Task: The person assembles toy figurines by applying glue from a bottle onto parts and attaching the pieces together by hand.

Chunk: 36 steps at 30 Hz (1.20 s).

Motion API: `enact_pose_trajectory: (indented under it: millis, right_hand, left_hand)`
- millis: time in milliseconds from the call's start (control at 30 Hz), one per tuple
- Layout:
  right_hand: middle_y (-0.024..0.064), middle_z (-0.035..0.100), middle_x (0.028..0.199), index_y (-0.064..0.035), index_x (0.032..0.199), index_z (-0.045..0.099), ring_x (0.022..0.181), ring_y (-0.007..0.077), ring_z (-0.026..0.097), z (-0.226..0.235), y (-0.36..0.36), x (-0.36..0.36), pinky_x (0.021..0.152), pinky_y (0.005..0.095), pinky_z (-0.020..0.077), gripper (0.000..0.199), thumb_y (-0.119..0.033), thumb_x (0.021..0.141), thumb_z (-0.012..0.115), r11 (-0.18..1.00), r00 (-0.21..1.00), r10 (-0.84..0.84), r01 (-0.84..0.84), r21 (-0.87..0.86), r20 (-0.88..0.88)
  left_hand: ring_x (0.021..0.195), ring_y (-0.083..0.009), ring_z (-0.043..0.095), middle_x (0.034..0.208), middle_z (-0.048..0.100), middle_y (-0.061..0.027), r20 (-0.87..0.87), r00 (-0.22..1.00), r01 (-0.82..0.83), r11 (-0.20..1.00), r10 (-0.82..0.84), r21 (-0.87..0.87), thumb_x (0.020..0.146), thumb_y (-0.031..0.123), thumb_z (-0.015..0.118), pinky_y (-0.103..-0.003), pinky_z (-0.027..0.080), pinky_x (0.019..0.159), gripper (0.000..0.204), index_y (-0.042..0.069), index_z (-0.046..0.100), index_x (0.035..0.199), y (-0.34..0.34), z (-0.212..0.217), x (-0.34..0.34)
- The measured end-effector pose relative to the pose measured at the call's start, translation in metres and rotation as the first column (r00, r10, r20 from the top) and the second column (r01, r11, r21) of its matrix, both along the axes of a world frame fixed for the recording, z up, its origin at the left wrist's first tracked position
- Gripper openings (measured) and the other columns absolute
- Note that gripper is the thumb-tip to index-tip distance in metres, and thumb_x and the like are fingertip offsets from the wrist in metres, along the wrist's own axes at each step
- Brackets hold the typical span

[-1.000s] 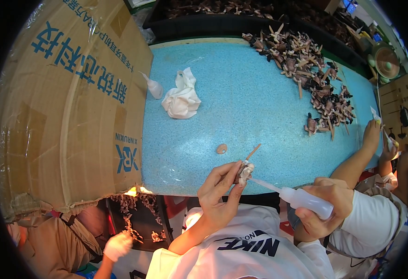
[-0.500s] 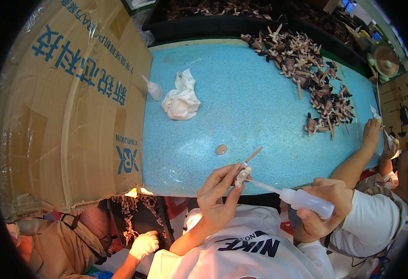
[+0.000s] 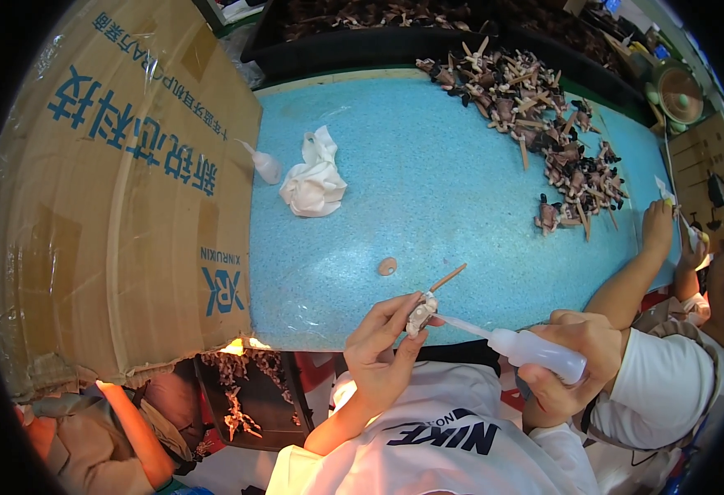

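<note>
Co-worker's forearm (image 3: pixel 137 437) at lower left is now being held up against the carton (image 3: pixel 123 239), no longer toward the dark tray (image 3: pixel 267 433); in the left hand, the figurine is being turned slightly.

Left to right: small white bottle (image 3: pixel 266 168) being kept upright-ish beside the carton, crumpled white cloth (image 3: pixel 313 188) being left next to it, both probably being parked clear of the working spot. Small tan disc (image 3: pixel 388 266) being left alone on the blue worktop (image 3: pixel 444 190), near the left hand, perhaps for easy reach.

Figurine (image 3: pixel 421 316) being held above the near edge by the left hand (image 3: pixel 378 346); grip narrow, being pinched between thumb and fingers, stick (image 3: pixel 448 278) being pointed up and right, presumably so the pale side is being exposed.

Squeeze bottle (image 3: pixel 539 355) being gripped by the right hand (image 3: pixel 585 351), fingers wrapped around it, thumb below; nozzle being aimed leftward at the figurine, contact not being clearly shown. Figurine pile (image 3: pixel 506 115) being kept at far right, seemingly out of the way.
</note>
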State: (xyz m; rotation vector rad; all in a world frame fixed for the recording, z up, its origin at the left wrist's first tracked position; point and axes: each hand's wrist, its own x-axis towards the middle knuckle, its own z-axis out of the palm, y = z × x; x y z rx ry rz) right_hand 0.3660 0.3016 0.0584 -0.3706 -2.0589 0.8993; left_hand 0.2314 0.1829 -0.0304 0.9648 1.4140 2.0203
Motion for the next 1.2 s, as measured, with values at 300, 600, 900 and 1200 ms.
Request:
enact_pose_trajectory:
  millis: [300, 600, 900, 1200]
  right_hand:
    - [0.0073, 0.05, 0.047, 0.0041, 0.07, 0.058, 0.033, 0.0149, 0.043, 0.001, -0.004, -0.006, 0.032, 0.0249, 0.0284, 0.027, -0.013, 0.059, 0.076, 0.998, 0.999, -0.048, 0.048, 0.04, -0.009]
    - [0.0076, 0.05, 0.046, 0.0041, 0.069, 0.058, 0.033, 0.015, 0.044, 0.002, -0.003, -0.004, 0.032, 0.0249, 0.029, 0.027, -0.014, 0.06, 0.075, 0.999, 1.0, -0.023, 0.023, 0.033, 0.017]
    - [0.0079, 0.051, 0.047, 0.0055, 0.069, 0.057, 0.032, 0.014, 0.042, 0.001, -0.002, -0.004, 0.031, 0.0245, 0.0275, 0.028, -0.012, 0.059, 0.076, 0.999, 1.0, -0.014, 0.013, 0.053, 0.01]
    - [0.0072, 0.05, 0.047, 0.0067, 0.072, 0.058, 0.032, 0.0139, 0.041, 0.002, 0.005, 0.002, 0.031, 0.0242, 0.0278, 0.027, -0.01, 0.059, 0.074, 0.994, 0.997, 0.081, -0.08, 0.071, -0.012]
  left_hand:
    - [0.084, -0.0248, 0.063, 0.106, 0.055, -0.019, -0.051, 0.999, -0.014, 1.0, 0.014, -0.003, 0.083, -0.002, 0.055, -0.029, 0.05, 0.072, 0.03, -0.004, 0.056, 0.113, -0.001, -0.002, -0.001]
    - [0.086, -0.0274, 0.062, 0.108, 0.053, -0.0179, 0.006, 1.0, -0.006, 1.0, 0.006, -0.028, 0.082, -0.002, 0.056, -0.033, 0.052, 0.073, 0.027, -0.006, 0.057, 0.109, -0.003, 0.0, -0.001]
    - [0.083, -0.0245, 0.063, 0.105, 0.056, -0.0184, -0.026, 0.999, -0.023, 1.0, 0.024, 0.01, 0.083, -0.002, 0.056, -0.029, 0.05, 0.072, 0.03, -0.005, 0.056, 0.113, 0.0, -0.002, 0.0]
    - [0.083, -0.0251, 0.063, 0.105, 0.056, -0.0186, -0.019, 1.0, -0.022, 0.999, 0.022, -0.031, 0.082, -0.004, 0.055, -0.029, 0.05, 0.073, 0.029, -0.007, 0.056, 0.111, 0.0, -0.002, -0.001]
